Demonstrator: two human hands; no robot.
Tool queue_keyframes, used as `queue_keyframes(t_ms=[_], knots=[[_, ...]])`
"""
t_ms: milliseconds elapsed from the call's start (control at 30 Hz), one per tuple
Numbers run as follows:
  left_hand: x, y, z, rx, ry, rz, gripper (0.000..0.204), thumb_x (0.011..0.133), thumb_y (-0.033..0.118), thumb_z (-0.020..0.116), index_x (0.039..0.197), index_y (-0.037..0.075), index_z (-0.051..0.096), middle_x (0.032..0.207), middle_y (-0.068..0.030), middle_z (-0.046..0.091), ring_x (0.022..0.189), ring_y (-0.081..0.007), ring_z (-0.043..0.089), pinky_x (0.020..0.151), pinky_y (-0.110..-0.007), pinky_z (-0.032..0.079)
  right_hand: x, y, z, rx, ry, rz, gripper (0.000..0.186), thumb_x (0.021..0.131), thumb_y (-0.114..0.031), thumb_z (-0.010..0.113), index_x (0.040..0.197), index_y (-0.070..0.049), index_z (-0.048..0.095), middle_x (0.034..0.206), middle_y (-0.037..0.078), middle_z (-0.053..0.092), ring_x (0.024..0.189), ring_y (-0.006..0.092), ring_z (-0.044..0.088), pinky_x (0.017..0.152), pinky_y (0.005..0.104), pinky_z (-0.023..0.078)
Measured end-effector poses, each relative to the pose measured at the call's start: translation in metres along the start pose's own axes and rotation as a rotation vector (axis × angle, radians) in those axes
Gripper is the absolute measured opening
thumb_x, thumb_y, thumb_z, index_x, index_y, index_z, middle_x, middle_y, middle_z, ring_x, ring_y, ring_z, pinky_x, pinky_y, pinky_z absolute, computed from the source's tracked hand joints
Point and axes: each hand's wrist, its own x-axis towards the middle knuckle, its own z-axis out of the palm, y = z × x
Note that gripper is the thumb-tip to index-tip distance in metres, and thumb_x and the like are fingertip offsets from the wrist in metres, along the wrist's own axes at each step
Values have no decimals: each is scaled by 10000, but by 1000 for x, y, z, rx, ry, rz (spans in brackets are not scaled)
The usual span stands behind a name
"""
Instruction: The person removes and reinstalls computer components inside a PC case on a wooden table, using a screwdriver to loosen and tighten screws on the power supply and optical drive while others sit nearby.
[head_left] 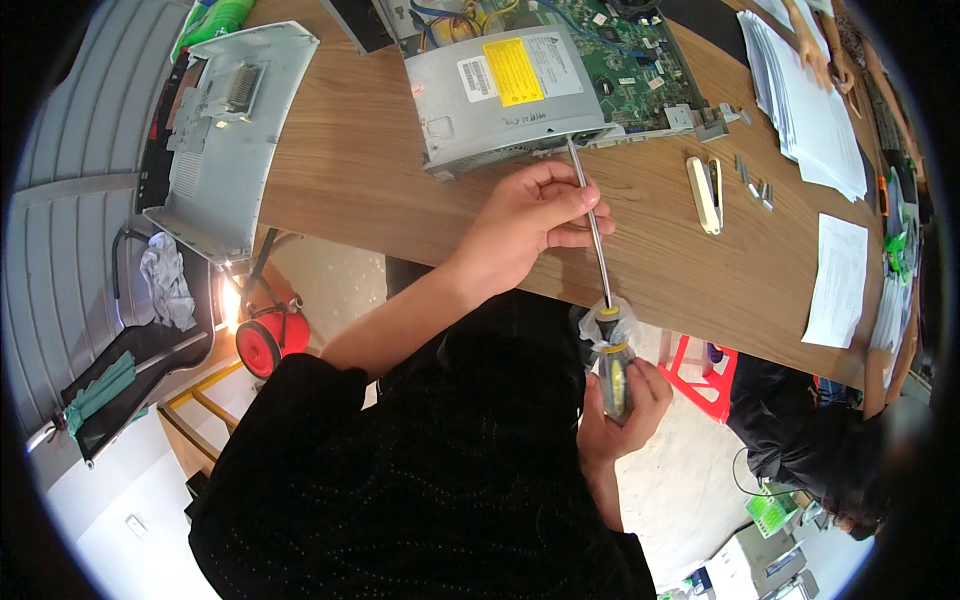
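Note:
A long screwdriver (597,245) reaches from near my body up to the front edge of an opened computer. Its tip meets the edge beside a silver metal drive or power unit (460,115) with a yellow label. My left hand (530,222) pinches the metal shaft close to the tip. Lower down, my right hand (628,405) is wrapped round the clear and yellow handle, which has crumpled clear plastic at its upper end. Right of the silver unit lies a green circuit board (625,75), with coloured cables behind.
A detached casing panel (225,150) lies at the table's left. A cream stapler (704,195), staple strips (755,185), a paper stack (800,110) and a loose sheet (838,280) are on the right. Another person's hand (812,60) rests on the papers; a black-clothed person (800,425) sits at right.

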Motion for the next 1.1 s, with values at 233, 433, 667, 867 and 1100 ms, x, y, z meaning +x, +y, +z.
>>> queue_keyframes(t_ms=[233, 433, 667, 867, 1100], knots=[[8, -6, -5, -263, -130, 170, 281, 991, 131, 546, 1226, -21, 527, 1181, -189, 630, 1054, -304, 666, 899, -384, 569, 23, -6, -7, 1307, -155, 787, 747, 905, -428, 669, 1409, 21, 350, 1180, 237, 602, 814, 254, 676, 536, 250, 513], [2, 3, 2, 74, -9, 14, 332, 991, 111, 537, 1288, -32, 499, 1229, -203, 610, 1133, -322, 626, 969, -403, 533, 4, 8, 5, 218, 83, 164, 606, 876, -227, 725, 1343, 10, 421, 1225, 230, 577, 869, 254, 657, 630, 272, 544], [3, -6, 0, -287, -132, 113, 325, 968, 119, 591, 1259, -11, 525, 1170, -166, 629, 1086, -262, 649, 902, -364, 564, 12, -1, -7, 1411, -19, 723, 708, 889, -236, 711, 1438, -31, 312, 1321, 233, 519, 997, 327, 653, 667, 290, 573], [6, -3, -6, -56, -55, 34, 362, 987, 99, 539, 1327, -11, 485, 1201, -168, 622, 1092, -261, 643, 947, -387, 543, -1, 10, 6, -204, -33, -289, 427, 824, -107, 723, 1201, 6, 555, 1318, 264, 526, 1185, 366, 550, 942, 463, 477], [4, -15, -9, -289, -156, 189, 355, 996, 108, 522, 1327, -12, 478, 1194, -164, 627, 1104, -277, 640, 955, -388, 538, 25, 3, -6, 1057, -305, 790, 881, 906, -623, 531, 1483, -26, 237, 1336, 271, 487, 1158, 369, 578, 917, 450, 521]])
